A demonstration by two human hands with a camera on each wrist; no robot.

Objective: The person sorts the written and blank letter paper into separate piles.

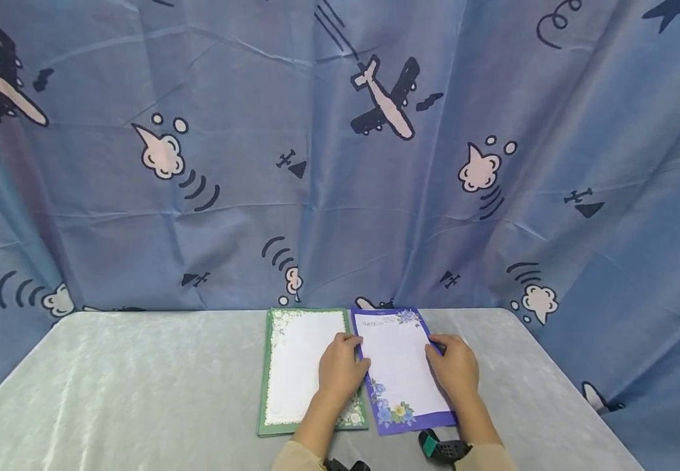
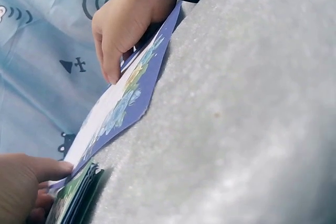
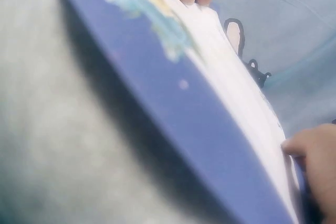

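A sheet of stationery paper (image 1: 399, 366) with a purple border, blue flowers and a white middle lies at a slight tilt on the table, its near edge lifted in the right wrist view. My left hand (image 1: 339, 369) pinches its left edge, thumb on top. On the opposite side, my right hand (image 1: 458, 367) pinches the right edge, the thumb (image 3: 294, 146) over the white part. Small handwriting-like marks show near the sheet's top. Partly beneath my left hand and forearm lies a stack of green-bordered floral sheets (image 1: 299, 366); its layered edges (image 2: 86, 195) show in the left wrist view.
The table (image 1: 140, 379) has a pale, plush cover. Behind it hangs a blue curtain (image 1: 246, 131) printed with airplanes and clouds. A black strap with a green part (image 1: 442, 448) sits at my right wrist, close to the purple sheet's near edge.
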